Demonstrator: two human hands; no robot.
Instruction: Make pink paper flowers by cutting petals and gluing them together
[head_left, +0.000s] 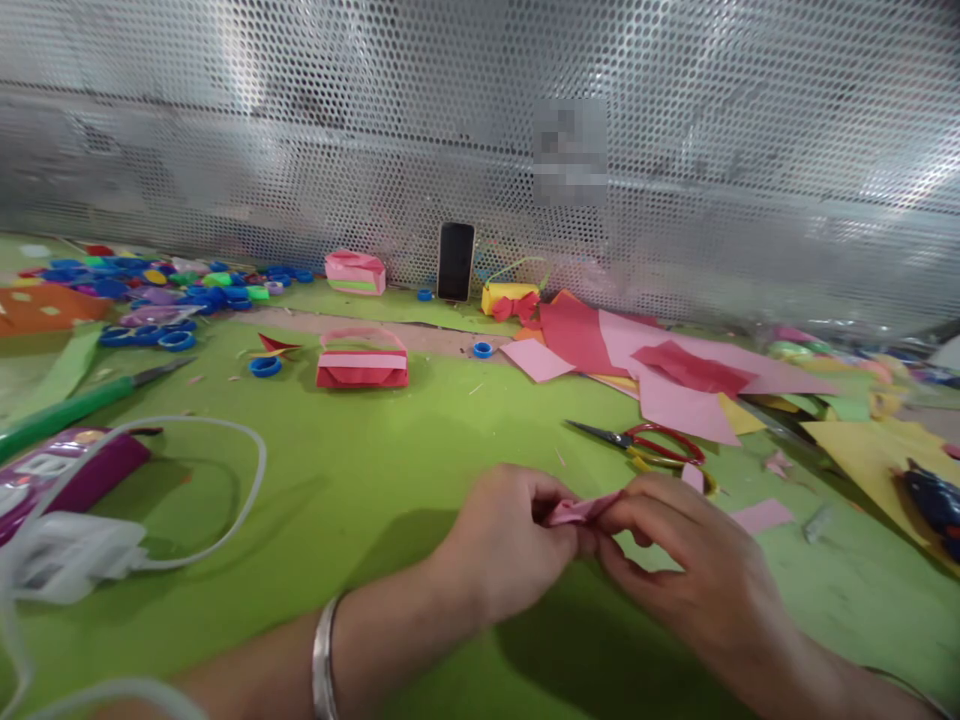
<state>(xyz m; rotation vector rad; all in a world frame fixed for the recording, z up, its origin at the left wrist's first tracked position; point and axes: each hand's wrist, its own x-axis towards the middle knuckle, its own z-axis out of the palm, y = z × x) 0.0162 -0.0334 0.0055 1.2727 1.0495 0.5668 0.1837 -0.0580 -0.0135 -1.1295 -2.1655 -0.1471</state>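
A small folded strip of pink paper [583, 508] is held between both hands, above the green tabletop. My left hand [514, 540] pinches its left end, and the fingers hide part of it. At the other end, the thumb and fingertips of my right hand [686, 565] grip the paper. Beyond my right hand lie scissors [664, 443] with red handles, blades pointing left. Pink paper scraps [763, 515] rest to the right of that hand. A red paper handbag [362, 370] with a pink band stands farther back on the left.
Blue and coloured plastic pieces [217, 295] are heaped at back left. A phone [455, 262] leans against the perforated metal wall, near a yellow paper bag [501, 297]. Coloured paper sheets [577, 340] spread at right. A white charger [82, 555] with cable lies at left.
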